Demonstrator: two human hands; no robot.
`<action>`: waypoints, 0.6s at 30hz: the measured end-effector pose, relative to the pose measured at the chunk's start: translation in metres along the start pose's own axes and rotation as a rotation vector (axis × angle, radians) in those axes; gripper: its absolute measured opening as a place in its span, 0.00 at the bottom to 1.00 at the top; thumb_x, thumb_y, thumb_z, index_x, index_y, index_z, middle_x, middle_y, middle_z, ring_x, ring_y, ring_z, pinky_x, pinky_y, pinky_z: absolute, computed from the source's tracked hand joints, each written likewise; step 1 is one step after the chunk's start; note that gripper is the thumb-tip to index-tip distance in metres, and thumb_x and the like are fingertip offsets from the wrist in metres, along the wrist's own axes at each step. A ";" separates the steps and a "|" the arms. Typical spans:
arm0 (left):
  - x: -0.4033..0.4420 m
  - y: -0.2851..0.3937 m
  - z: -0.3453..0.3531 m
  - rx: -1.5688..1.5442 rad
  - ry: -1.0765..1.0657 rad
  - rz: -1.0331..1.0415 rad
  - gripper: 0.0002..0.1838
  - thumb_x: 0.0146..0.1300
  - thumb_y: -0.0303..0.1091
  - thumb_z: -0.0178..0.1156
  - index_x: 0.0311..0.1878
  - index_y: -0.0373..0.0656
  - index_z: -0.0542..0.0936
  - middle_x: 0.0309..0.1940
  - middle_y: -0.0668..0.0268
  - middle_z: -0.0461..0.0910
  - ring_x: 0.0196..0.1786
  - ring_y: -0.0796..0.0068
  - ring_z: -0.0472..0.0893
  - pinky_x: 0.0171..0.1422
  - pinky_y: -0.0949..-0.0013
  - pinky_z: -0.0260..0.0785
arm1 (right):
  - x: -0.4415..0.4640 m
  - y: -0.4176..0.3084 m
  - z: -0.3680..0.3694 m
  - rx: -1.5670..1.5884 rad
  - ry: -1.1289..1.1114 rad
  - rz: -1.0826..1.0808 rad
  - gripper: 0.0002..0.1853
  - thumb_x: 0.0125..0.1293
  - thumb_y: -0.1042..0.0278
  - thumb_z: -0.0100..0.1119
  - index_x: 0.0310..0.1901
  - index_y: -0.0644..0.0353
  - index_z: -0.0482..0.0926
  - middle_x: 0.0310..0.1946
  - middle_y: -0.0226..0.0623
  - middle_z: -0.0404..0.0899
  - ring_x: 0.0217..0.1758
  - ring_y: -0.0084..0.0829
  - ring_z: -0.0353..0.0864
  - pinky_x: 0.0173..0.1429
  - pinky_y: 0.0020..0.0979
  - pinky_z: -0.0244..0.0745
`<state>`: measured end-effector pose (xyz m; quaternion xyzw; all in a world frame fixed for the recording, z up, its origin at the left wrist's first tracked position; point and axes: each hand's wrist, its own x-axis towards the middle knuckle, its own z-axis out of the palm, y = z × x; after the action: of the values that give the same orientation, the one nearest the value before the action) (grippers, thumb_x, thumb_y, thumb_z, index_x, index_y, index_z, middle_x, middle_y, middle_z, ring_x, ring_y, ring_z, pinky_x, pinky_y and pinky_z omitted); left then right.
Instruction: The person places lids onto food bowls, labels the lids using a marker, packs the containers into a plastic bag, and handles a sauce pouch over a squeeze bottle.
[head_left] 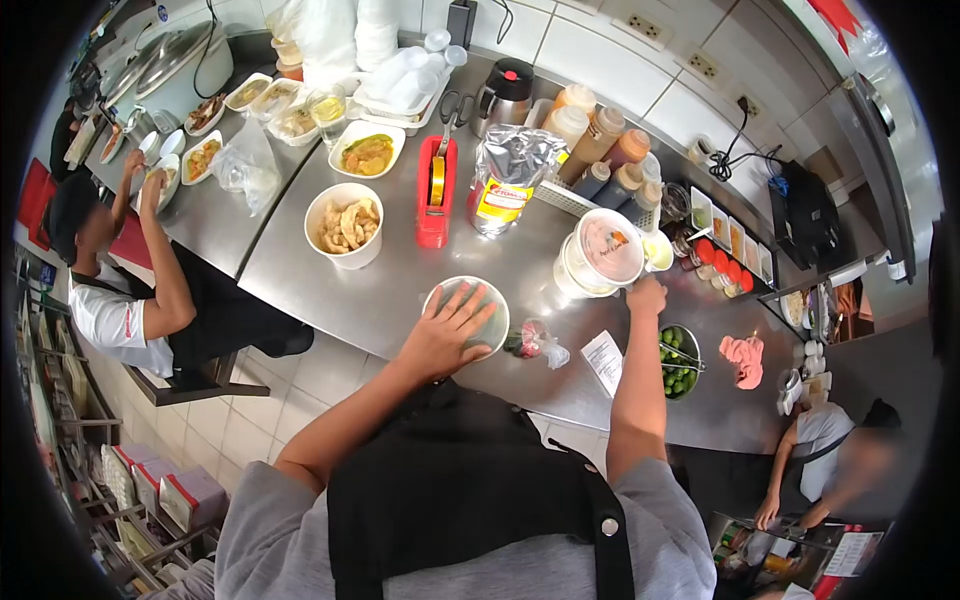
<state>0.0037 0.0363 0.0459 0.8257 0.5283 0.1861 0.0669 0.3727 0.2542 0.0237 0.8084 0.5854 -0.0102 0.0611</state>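
Note:
My left hand (pixel 452 328) lies flat with its fingers spread over the top of a round, pale bowl (pixel 492 325) near the table's front edge. The hand hides part of the bowl. To the right, my right hand (pixel 647 294) is closed beside a white tub (pixel 572 262) with a translucent printed lid. A small pale-yellow cup (pixel 657 252) is just beyond its knuckles. What its fingers grip is hidden. Between the hands lie a small knotted plastic bag (pixel 540 343) and a printed paper slip (pixel 603 362).
A paper tub of fried pieces (pixel 345 226), a red tape dispenser (pixel 435 200), a foil pouch (pixel 503 180) and sauce bottles (pixel 590 140) stand behind. A bucket of green limes (pixel 680 360) and a pink cloth (pixel 742 360) are right. Co-workers (pixel 140 270) work on both sides.

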 end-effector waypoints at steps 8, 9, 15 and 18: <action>0.004 -0.005 0.000 -0.077 -0.008 -0.028 0.41 0.64 0.59 0.56 0.75 0.46 0.59 0.76 0.55 0.54 0.77 0.54 0.56 0.78 0.39 0.40 | -0.089 0.026 -0.131 0.354 0.494 -0.032 0.12 0.63 0.66 0.61 0.44 0.65 0.80 0.41 0.50 0.83 0.44 0.49 0.84 0.48 0.44 0.77; 0.007 -0.004 -0.005 -0.128 -0.009 -0.072 0.40 0.65 0.57 0.56 0.75 0.45 0.59 0.76 0.55 0.56 0.76 0.54 0.57 0.78 0.41 0.41 | -0.118 0.020 -0.156 0.542 0.512 -0.169 0.10 0.62 0.70 0.62 0.42 0.65 0.81 0.40 0.47 0.83 0.41 0.45 0.84 0.46 0.41 0.77; 0.034 0.036 -0.089 -0.720 0.003 -0.077 0.30 0.70 0.48 0.55 0.69 0.42 0.65 0.62 0.52 0.71 0.63 0.53 0.72 0.69 0.52 0.59 | -0.235 -0.042 -0.203 0.836 -0.009 -0.934 0.12 0.53 0.77 0.72 0.40 0.63 0.86 0.32 0.35 0.79 0.32 0.27 0.79 0.38 0.28 0.74; 0.032 0.038 -0.089 -0.780 -0.268 -0.097 0.23 0.72 0.46 0.53 0.60 0.39 0.70 0.50 0.51 0.76 0.53 0.52 0.77 0.59 0.54 0.66 | -0.230 -0.056 -0.185 0.973 -0.186 -0.926 0.13 0.53 0.78 0.71 0.42 0.67 0.83 0.32 0.34 0.80 0.32 0.21 0.76 0.36 0.25 0.71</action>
<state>0.0146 0.0410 0.1472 0.7294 0.4431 0.2599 0.4517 0.2372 0.0741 0.2224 0.4055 0.7923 -0.3672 -0.2702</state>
